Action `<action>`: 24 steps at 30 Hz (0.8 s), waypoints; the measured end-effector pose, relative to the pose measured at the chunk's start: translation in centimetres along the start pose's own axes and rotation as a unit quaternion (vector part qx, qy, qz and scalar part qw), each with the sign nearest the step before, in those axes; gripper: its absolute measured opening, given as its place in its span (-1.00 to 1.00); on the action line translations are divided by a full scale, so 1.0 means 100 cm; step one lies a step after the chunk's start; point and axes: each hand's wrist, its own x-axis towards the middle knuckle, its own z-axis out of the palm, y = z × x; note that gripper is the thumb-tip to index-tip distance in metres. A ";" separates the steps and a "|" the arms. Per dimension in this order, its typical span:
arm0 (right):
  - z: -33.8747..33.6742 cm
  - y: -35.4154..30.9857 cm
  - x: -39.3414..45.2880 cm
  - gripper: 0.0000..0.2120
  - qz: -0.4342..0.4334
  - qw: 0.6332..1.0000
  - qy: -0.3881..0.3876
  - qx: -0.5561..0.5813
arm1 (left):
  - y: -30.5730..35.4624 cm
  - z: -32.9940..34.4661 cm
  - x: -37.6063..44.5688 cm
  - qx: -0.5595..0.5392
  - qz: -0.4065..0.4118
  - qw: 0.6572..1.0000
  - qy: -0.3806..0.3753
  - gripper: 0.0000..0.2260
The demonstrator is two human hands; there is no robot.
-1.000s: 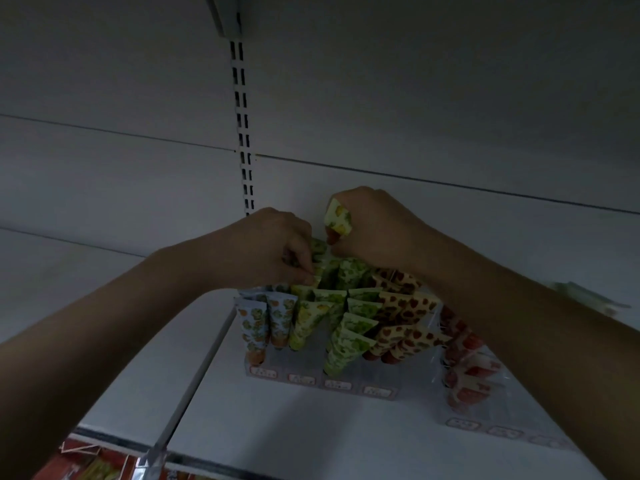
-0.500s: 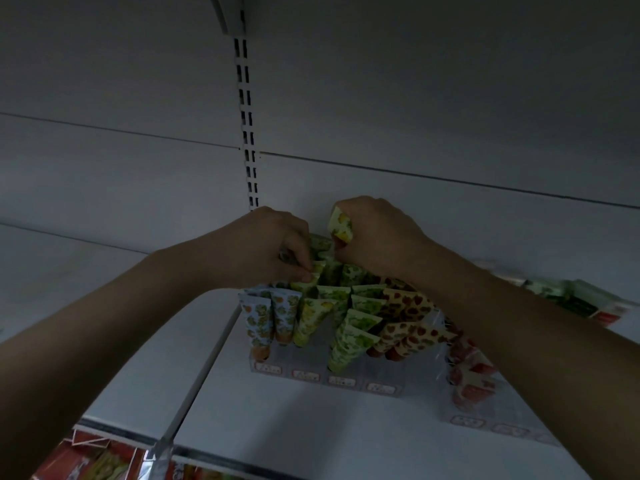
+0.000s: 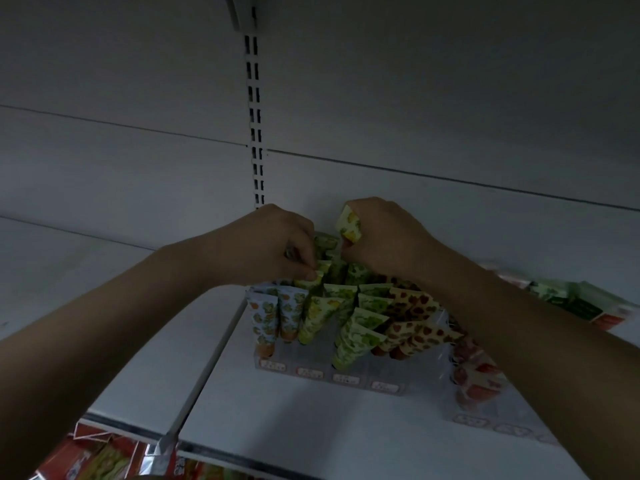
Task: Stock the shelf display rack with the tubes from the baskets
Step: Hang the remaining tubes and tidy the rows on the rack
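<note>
Behind rack (image 3: 346, 377), hands (tubes (image 3: 349, 226) pinched).

Below the hands, printed tubes (image 3: 360, 334) look smooth plastic; the rack (image 3: 346, 375) is clear plastic; the shelf (image 3: 277, 427) is matt painted metal.

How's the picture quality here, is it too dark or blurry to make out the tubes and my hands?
Head view: dim and underexposed, no glare. The left hand and right hand are readable, and the yellow-green tube the right hand grips shows its pattern. The rack labels are too soft to read. Boxes at far right are blurred, and wide-angle distortion bends the shelf edge.
</note>
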 end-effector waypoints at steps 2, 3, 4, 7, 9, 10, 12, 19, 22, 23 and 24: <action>-0.001 0.000 0.001 -0.67 0.004 1.000 0.005 0.002 | 0.000 0.000 0.001 -0.001 -0.006 1.000 -0.001 -0.91; -0.001 0.000 0.001 -0.66 0.009 1.000 0.004 0.003 | 0.000 0.000 0.001 -0.001 -0.006 1.000 -0.002 -0.93; -0.002 0.000 0.001 -0.67 0.015 1.000 0.001 0.001 | 0.000 0.000 0.001 -0.002 -0.004 1.000 -0.003 -0.94; -0.004 -0.003 -0.004 -0.73 0.012 1.000 0.002 -0.007 | 0.001 0.000 0.002 -0.002 -0.001 1.000 -0.005 -0.94; -0.010 -0.010 -0.011 -0.77 0.011 0.998 0.033 0.046 | 0.000 0.000 0.002 -0.002 -0.005 1.000 -0.004 -0.94; -0.015 -0.015 -0.015 -0.76 0.021 0.994 0.050 0.091 | -0.001 0.000 0.002 -0.004 -0.006 1.000 -0.004 -0.93; -0.031 -0.024 -0.021 -0.72 0.026 0.982 0.076 0.171 | -0.001 0.000 0.001 -0.009 -0.004 1.000 -0.003 -0.92; -0.064 -0.019 -0.032 -0.81 -0.029 0.984 0.074 0.161 | -0.001 0.001 0.002 -0.008 -0.008 1.000 -0.004 -0.94; -0.058 -0.016 -0.036 -0.91 -0.030 0.987 0.058 0.149 | -0.001 0.000 0.002 0.000 -0.004 1.000 0.000 -0.91; -0.055 -0.016 -0.037 -0.93 -0.025 0.984 0.058 0.164 | 0.000 0.000 0.002 0.000 0.000 1.000 0.002 -0.89; -0.053 -0.016 -0.037 -0.93 -0.022 0.983 0.062 0.173 | 0.000 0.000 0.002 -0.002 0.004 1.000 0.003 -0.88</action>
